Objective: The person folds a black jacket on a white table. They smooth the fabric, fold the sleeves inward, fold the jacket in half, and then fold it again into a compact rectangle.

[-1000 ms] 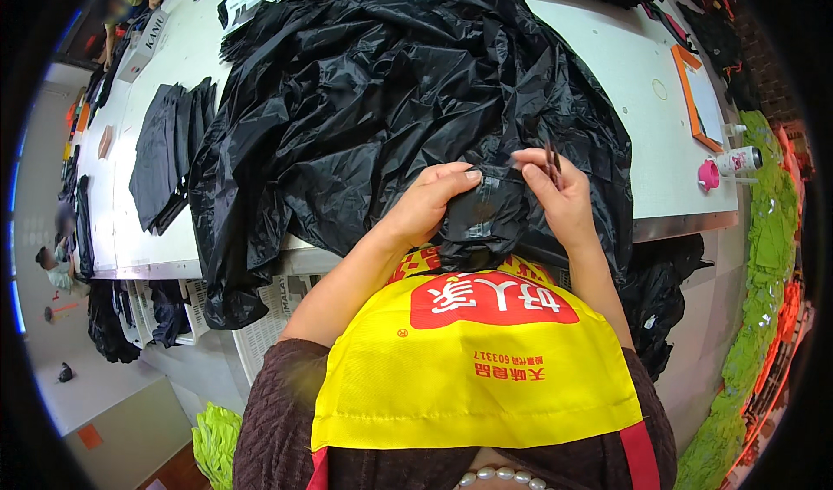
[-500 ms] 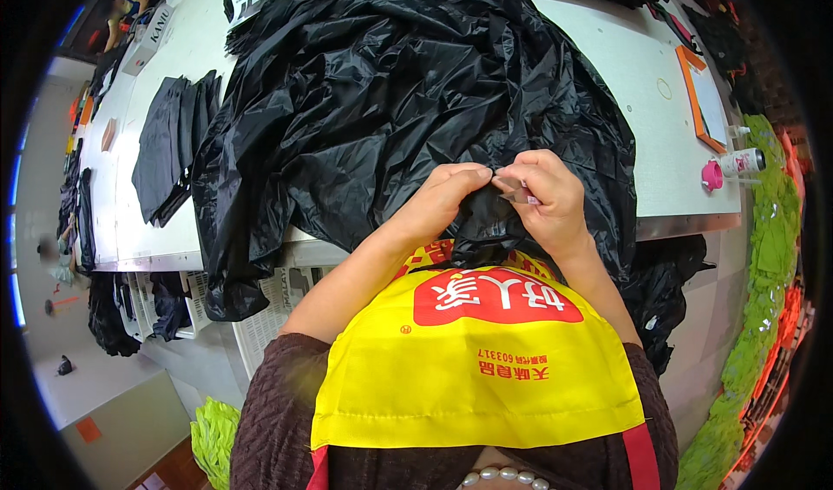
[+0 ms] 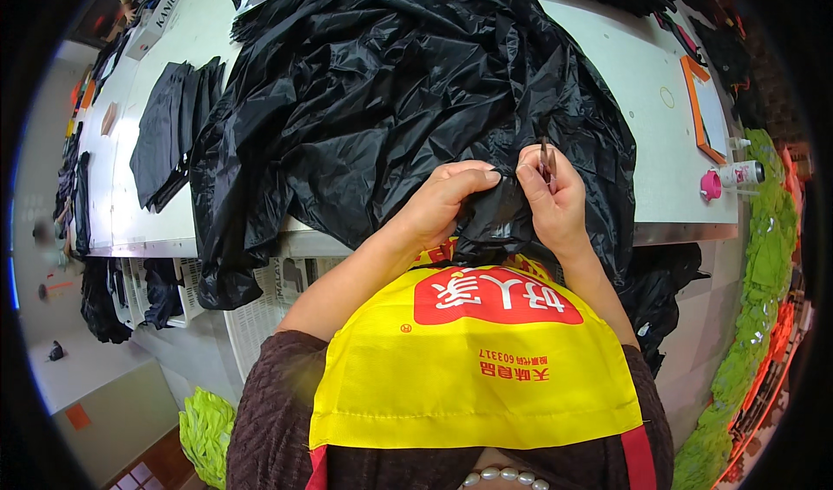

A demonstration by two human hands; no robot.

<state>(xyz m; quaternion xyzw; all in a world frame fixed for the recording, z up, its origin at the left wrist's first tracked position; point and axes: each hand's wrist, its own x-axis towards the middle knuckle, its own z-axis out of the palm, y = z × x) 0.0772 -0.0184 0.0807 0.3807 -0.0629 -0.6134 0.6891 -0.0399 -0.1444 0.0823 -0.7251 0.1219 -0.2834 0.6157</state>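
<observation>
A shiny black garment (image 3: 373, 82) of thin, crumpled fabric spreads over the table and hangs past its front edge toward my apron. My left hand (image 3: 447, 199) pinches a bit of this fabric between thumb and fingers. Just to the right, my right hand (image 3: 554, 195) is closed around small thread snips (image 3: 547, 164), whose dark blades point up and away from me. A small gap separates the two hands. Part of the snips is hidden inside my right palm.
Folded black pieces (image 3: 173, 134) lie on the white table (image 3: 642, 99) at left. An orange-framed board (image 3: 705, 112) and a bottle (image 3: 742, 173) with a pink part sit at right. Bright green fabric (image 3: 755, 273) is heaped beyond the right edge. White crates (image 3: 252, 316) stand below.
My right hand has drawn slightly right, away from the left thumb, and turned the snips so the blades point upward. My left hand keeps its pinch on the fabric.
</observation>
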